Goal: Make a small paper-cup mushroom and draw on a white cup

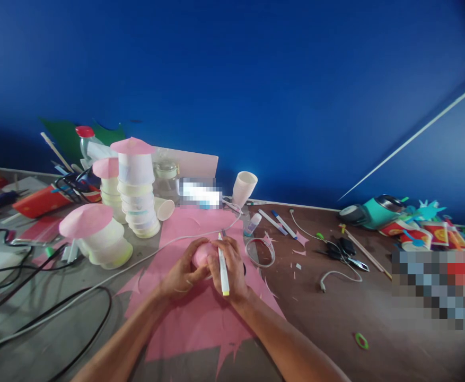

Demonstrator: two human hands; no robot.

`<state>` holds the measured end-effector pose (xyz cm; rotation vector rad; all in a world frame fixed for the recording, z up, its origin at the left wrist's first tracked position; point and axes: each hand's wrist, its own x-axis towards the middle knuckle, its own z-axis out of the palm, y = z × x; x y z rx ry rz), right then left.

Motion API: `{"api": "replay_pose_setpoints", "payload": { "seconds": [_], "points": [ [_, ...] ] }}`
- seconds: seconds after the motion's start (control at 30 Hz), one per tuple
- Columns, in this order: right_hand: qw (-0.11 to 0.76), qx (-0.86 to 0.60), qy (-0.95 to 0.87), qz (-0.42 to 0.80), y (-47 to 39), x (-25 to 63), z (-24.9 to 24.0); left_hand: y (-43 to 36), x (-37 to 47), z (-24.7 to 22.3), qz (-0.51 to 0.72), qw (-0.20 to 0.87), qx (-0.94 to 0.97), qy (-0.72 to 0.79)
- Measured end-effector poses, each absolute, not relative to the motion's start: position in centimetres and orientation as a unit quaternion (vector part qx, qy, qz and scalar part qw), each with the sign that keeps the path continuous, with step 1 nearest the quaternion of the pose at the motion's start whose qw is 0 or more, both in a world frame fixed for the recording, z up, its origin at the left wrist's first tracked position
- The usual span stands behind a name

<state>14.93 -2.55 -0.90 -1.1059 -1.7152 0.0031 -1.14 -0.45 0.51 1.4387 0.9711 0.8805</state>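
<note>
My left hand point(184, 269) is closed around the side of a small rounded pink paper piece point(201, 255). In my right hand point(233, 268) is a white marker point(223, 270) with a yellow end pointing toward me; its fingers also touch the pink piece. Both hands are above a sheet of pink paper point(184, 318) with ragged cut edges. To the left stand stacks of white paper cups topped with pink paper cones: a tall stack point(137, 196), a short one point(105, 244) and another partly hidden behind. My fingers cover part of the pink piece.
A white cable point(132, 265) crosses the pink sheet. Beyond are an upright white cup point(244, 185), a small glue bottle point(252, 225) and a roll of tape point(260, 252). Markers point(283, 224), scissors point(357, 263) and a teal bottle point(379, 212) lie to the right. Black cables point(107, 313) run at left.
</note>
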Motion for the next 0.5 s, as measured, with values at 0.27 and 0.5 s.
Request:
{"api": "replay_pose_setpoints", "payload": {
  "seconds": [0.27, 0.5],
  "points": [
    [0.520, -0.465, -0.716, 0.002, -2.55, 14.88, -0.58, -0.38, -1.13, 0.70, 0.368, 0.547, 0.628, 0.413],
    [0.519, -0.460, -0.719, -0.032, -2.46, 14.76, -0.28, -0.23, -1.24, 0.69, 0.367, 0.512, 0.659, 0.412]
  ]
}}
